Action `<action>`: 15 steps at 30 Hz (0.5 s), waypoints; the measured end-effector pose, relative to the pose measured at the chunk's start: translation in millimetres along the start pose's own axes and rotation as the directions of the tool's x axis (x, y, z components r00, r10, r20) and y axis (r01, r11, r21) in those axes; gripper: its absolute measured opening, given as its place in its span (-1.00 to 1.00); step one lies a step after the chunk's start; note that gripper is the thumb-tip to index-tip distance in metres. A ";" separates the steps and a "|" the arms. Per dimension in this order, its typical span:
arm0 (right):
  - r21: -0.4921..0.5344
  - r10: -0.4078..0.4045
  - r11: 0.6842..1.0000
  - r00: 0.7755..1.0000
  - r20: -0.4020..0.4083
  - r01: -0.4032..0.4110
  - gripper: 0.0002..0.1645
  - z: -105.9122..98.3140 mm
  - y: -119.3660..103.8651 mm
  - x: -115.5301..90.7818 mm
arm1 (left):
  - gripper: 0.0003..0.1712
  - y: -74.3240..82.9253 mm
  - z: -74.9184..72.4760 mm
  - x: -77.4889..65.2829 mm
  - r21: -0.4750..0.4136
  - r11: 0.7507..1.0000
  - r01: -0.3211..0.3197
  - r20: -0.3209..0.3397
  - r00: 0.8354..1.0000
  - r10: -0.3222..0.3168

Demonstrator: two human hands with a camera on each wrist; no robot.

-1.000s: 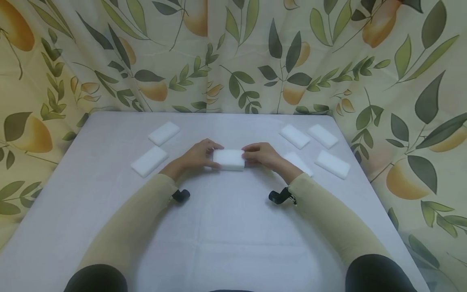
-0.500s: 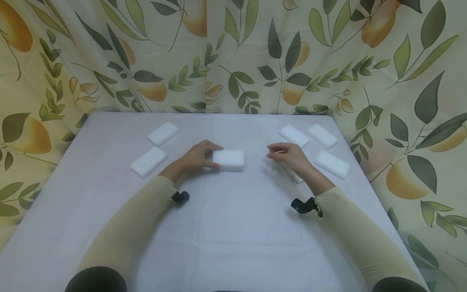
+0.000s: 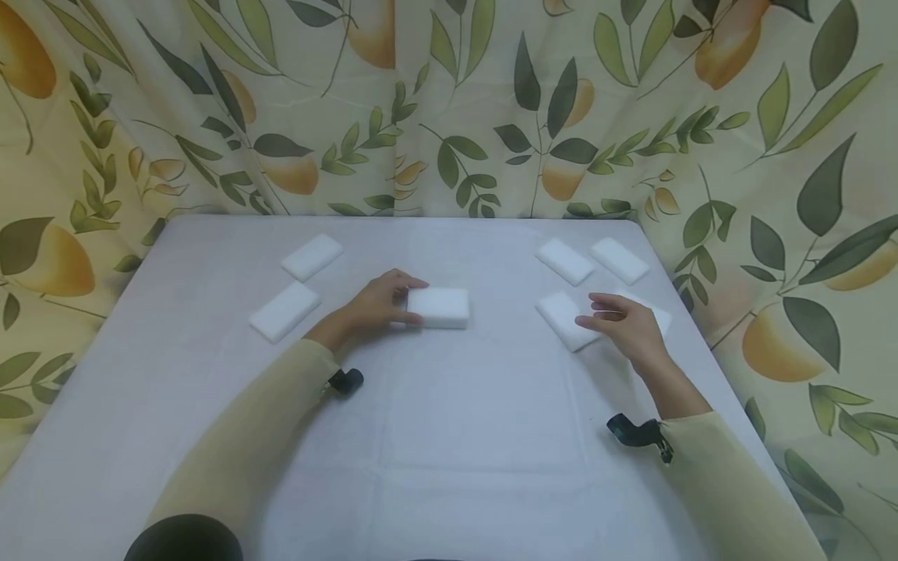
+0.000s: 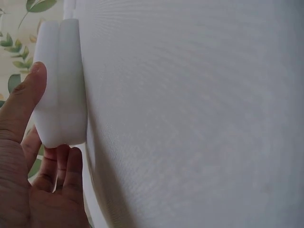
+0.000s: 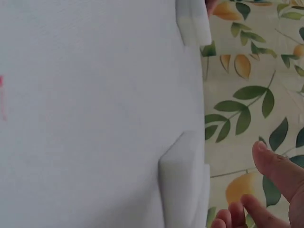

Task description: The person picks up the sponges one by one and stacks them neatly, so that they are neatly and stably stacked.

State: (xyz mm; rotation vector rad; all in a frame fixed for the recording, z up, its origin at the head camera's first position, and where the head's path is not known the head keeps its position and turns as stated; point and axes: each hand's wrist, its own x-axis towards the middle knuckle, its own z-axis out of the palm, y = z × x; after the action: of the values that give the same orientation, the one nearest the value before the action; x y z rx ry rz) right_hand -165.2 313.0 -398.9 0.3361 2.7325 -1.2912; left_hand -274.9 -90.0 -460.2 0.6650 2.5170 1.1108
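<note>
1. Head view, the change: a second ago we had both hands on the stack (image 3: 438, 307) in the middle of the table (image 3: 449, 436). Now only our left hand (image 3: 382, 300) is there; our right hand (image 3: 624, 323) has left it and swung out to the right, over the near pads. We judge the stack settled and the right hand going for another pad.

2. Head view, the fingers: the left fingers lie curled against the stack's left end, thumb at its near corner, steadying it. The right fingers are loosely spread and hold nothing; they hover just above the near pad (image 3: 564, 319), and part of another pad (image 3: 659, 318) shows behind the hand. Whether they touch either we cannot tell.

3. Head view, the rest: two far pads (image 3: 564, 260) (image 3: 620, 260) lie on the right, two left pads (image 3: 312, 256) (image 3: 284, 311) on the left.

4. Left wrist view: our thumb (image 4: 23, 102) presses the side of the stack (image 4: 61, 83), which shows as two layers; the other fingers (image 4: 64, 166) curl under its end.

5. Right wrist view: our fingers (image 5: 278, 171) are relaxed and apart, gripping nothing, close beside the pad (image 5: 183, 185) at the table edge; another pad (image 5: 194, 21) lies farther off.
</note>
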 end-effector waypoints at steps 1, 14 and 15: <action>0.002 0.010 1.000 1.000 -0.006 -0.010 -0.11 0.0 3.4 -1.0 | -0.14 -0.6 -0.2 0.0 -0.001 1.000 0.001 0.000 1.000 -0.001; -0.031 0.065 0.997 0.998 -0.009 -0.066 0.05 16.1 23.3 0.4 | -0.12 -0.4 0.2 -0.6 0.001 1.000 -0.011 -0.006 1.000 0.011; -0.040 0.063 0.997 0.998 -0.010 -0.064 0.06 17.3 24.0 0.8 | -0.12 -0.2 0.0 -0.9 0.000 1.000 -0.014 -0.007 1.000 0.014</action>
State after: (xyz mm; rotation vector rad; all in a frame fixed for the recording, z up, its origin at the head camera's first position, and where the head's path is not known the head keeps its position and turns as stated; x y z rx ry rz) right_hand -160.2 314.6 -428.1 0.4224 2.7272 -1.2201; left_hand -274.3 -90.5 -460.3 0.6803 2.5219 1.1198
